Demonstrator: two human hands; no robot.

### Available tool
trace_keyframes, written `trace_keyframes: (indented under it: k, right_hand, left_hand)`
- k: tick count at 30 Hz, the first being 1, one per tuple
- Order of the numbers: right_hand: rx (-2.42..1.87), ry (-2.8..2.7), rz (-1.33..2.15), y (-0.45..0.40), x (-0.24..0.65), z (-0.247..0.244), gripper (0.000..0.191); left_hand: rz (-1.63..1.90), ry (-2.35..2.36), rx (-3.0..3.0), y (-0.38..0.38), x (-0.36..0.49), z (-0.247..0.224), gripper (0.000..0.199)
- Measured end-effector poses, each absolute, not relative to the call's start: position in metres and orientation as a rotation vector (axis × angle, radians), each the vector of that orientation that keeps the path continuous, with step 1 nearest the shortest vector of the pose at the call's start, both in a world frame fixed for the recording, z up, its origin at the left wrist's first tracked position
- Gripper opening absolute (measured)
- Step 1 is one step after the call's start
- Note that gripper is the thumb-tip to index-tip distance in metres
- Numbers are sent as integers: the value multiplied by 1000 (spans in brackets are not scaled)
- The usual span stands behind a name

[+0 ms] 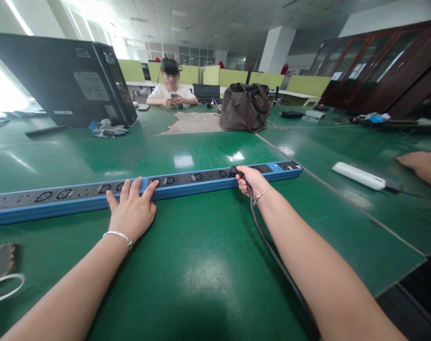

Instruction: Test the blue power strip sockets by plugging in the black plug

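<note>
A long blue power strip (187,189) with black sockets lies across the green table, running from the left edge to right of centre. My left hand (132,208) rests on it with fingers spread over the top face. In my right hand (251,181) is a black plug (233,171), pinched at the strip's socket row right of the middle. Whether its pins are fully in the socket is hidden. From the plug a black cable (268,244) runs down under my right forearm toward the lower edge.
Beyond the strip stand a black computer case (90,85), gloves (107,129) and a brown bag (243,108). A seated person (171,92) holds a phone at the far side. A white bar-shaped device (359,176) lies right, near another person's hand (423,166). A phone (2,260) is at lower left.
</note>
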State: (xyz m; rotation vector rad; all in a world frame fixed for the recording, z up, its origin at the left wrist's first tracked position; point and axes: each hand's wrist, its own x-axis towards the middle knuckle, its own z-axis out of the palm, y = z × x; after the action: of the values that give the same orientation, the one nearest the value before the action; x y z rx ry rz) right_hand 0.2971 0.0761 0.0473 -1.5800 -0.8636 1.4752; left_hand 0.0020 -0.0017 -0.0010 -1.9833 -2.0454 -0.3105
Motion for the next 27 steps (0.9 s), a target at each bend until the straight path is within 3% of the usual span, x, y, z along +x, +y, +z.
trace_keyframes:
  k: [17,27]
  right_hand:
    - [-1634,-872,1479,80,297,50,38]
    - [-1365,-767,1565,74,301,36,40]
  left_hand:
    - [-282,-1917,-2091,-4,7,0,54]
    - [-229,-1960,-2074,-3,7,7,51]
